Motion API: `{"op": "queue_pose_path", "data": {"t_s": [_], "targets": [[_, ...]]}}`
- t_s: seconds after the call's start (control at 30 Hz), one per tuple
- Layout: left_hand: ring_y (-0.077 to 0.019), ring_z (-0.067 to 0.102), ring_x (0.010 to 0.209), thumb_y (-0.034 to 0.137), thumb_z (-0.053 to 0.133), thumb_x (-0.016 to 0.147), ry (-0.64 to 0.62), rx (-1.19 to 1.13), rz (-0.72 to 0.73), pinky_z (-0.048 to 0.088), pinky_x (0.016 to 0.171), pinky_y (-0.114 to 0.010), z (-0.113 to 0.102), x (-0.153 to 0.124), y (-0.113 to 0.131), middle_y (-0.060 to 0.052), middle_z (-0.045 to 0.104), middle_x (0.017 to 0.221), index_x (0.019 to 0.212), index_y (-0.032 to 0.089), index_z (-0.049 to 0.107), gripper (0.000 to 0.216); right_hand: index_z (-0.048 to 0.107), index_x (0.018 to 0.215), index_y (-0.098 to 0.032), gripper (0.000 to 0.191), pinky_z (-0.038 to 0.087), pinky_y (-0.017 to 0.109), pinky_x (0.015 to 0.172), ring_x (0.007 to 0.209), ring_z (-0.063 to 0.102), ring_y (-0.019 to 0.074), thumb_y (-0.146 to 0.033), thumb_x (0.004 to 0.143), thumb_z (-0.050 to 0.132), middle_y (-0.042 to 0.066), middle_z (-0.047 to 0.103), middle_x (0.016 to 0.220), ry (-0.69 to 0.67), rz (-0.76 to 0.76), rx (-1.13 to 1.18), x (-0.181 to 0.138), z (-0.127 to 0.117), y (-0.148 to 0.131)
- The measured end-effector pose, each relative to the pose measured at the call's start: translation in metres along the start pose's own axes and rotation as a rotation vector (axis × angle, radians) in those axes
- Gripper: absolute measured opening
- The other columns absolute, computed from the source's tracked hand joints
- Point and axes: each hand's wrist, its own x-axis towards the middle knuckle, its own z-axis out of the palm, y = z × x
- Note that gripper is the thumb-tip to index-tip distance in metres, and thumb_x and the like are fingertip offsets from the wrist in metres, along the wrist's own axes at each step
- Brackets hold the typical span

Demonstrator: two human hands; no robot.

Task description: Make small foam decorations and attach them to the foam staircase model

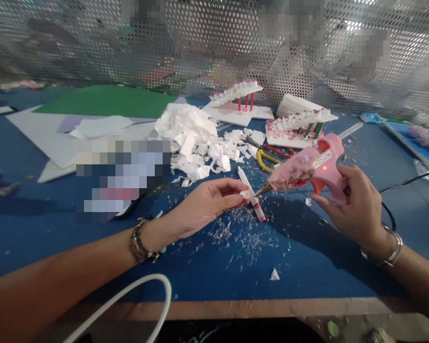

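Note:
Between its thumb and fingers, my left hand (218,197) pinches a small white scrap of paper (246,194). My right hand (359,200) grips the handle of a pink hot glue gun (293,169), its orange light lit. The metal nozzle (263,188) points left and down, its tip at or very near the scrap. Just below lies a white stick-like marker (259,211) with a reddish end, on the blue table (207,271). Whether glue is coming out is too small to tell.
A heap of torn white paper (188,128) lies beyond my hands, with yellow-and-red-handled scissors (266,159) beside it. Two small staircase models (236,93) stand at the back before a perforated metal screen (218,47). A blurred phone (128,181) is left; a black cord (393,216) trails right.

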Motion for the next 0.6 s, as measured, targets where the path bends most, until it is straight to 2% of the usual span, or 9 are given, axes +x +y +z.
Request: {"op": "queue_pose_path", "data": {"t_s": [0.23,0.43,0.6], "targets": [[-0.0087,0.064,0.071,0.019,0.076,0.067,0.005,-0.106,-0.023,0.051,0.07,-0.018,0.0045,-0.0017,0.0039,0.002,0.068,0.071,0.078,0.017,0.066,0.016,0.045,0.116,-0.015,0.045,0.048,0.023,0.057,0.068,0.053,0.014,-0.048,0.086,0.054,0.004,0.054,0.084,-0.01,-0.005,0.007,-0.0024,0.0023,0.0002],[-0.0058,0.064,0.072,0.018,0.074,0.071,-0.049,-0.159,0.007,0.05,0.07,-0.013,0.0032,-0.0004,0.0026,0.003,0.07,0.075,0.08,0.018,0.069,0.01,0.045,0.115,-0.014,0.041,0.047,0.025,0.057,0.067,0.051,0.0146,-0.041,0.086,0.055,0.004,0.051,0.082,-0.047,0.014,0.007,-0.0033,0.0002,-0.0012],[-0.0061,0.065,0.072,0.016,0.074,0.07,-0.036,-0.17,0.0,0.051,0.071,-0.014,0.0041,-0.0004,0.0036,0.003,0.071,0.074,0.079,0.017,0.068,0.011,0.045,0.115,-0.013,0.039,0.047,0.026,0.058,0.069,0.051,0.0152,-0.037,0.086,0.056,0.004,0.052,0.083,-0.055,0.009,0.016,-0.0031,0.0007,-0.0011]]}}
